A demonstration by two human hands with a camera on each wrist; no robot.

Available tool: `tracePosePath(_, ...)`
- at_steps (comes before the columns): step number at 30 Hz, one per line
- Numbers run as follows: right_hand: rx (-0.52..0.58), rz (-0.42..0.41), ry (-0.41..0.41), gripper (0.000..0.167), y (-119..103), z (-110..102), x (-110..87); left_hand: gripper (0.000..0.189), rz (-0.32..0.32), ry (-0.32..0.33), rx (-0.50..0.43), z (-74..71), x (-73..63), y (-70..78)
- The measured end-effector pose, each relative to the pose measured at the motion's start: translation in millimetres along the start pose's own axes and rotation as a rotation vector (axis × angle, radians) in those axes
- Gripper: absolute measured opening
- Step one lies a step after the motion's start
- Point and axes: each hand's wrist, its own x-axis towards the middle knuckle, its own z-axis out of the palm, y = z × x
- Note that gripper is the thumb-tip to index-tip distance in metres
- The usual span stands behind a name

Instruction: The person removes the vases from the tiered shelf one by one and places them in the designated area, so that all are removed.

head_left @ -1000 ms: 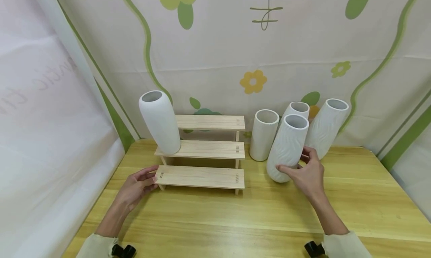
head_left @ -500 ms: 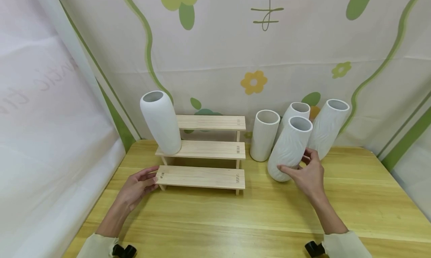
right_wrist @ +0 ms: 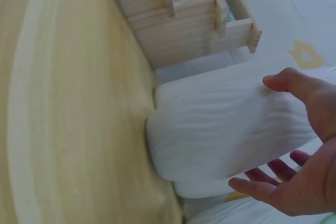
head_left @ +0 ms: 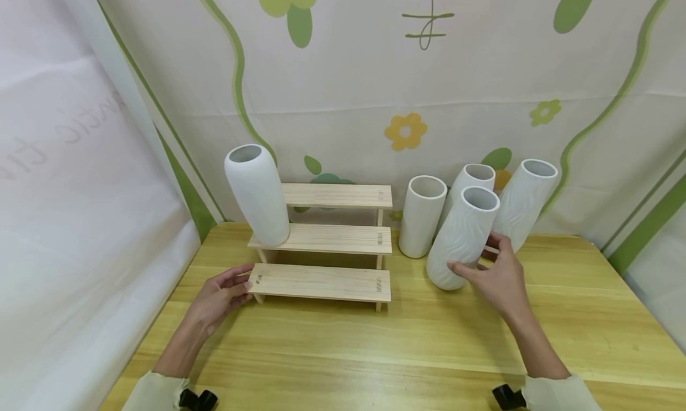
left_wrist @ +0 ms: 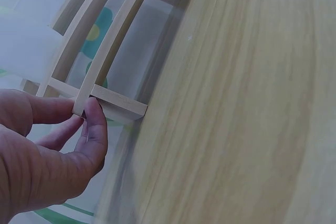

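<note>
My left hand (head_left: pixel 217 301) pinches the left end of the lowest board of a three-tier wooden display stand (head_left: pixel 321 282). In the left wrist view its thumb and fingertips meet at the end of a board (left_wrist: pixel 113 45). A white ribbed vase (head_left: pixel 462 238) stands on the table right of the stand. Around this vase is my right hand (head_left: pixel 498 274), thumb over its front, fingers behind its right side. The right wrist view shows that hand's fingers spread loosely along the vase (right_wrist: pixel 226 124). A smooth white vase (head_left: pixel 257 196) is on the stand's middle tier, at its left end.
Behind the ribbed vase are a straight white vase (head_left: pixel 422 217), another white vase (head_left: pixel 479 173) mostly hidden, and a wavy-patterned vase (head_left: pixel 522 202) at the right. A printed cloth backdrop (head_left: pixel 332 71) rises behind the wooden table (head_left: pixel 321 357).
The ribbed vase shifted slightly right and then stayed put. My right hand has loosened and drawn a little to the right of it. My left hand has not moved.
</note>
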Motion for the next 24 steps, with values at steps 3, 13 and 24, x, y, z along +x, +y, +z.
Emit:
tracePosePath(3, 0.006, -0.011, 0.034, 0.099, -7.6, -4.9, -3.0, 0.057, -0.002, -0.001, -0.004, -0.1, 0.1, 0.3)
tracePosePath(13, 0.113, -0.027, 0.191, 0.076, -48.8, -12.8, -28.8, 0.056, 0.001, 0.001, -0.005, -1.1, 0.1, -1.0)
tracePosePath(24, 0.246, -0.241, 0.13, 0.072, -96.7, -1.0, -60.1, 0.057, 0.006, 0.002, -0.006, -0.1, -0.2, -1.2)
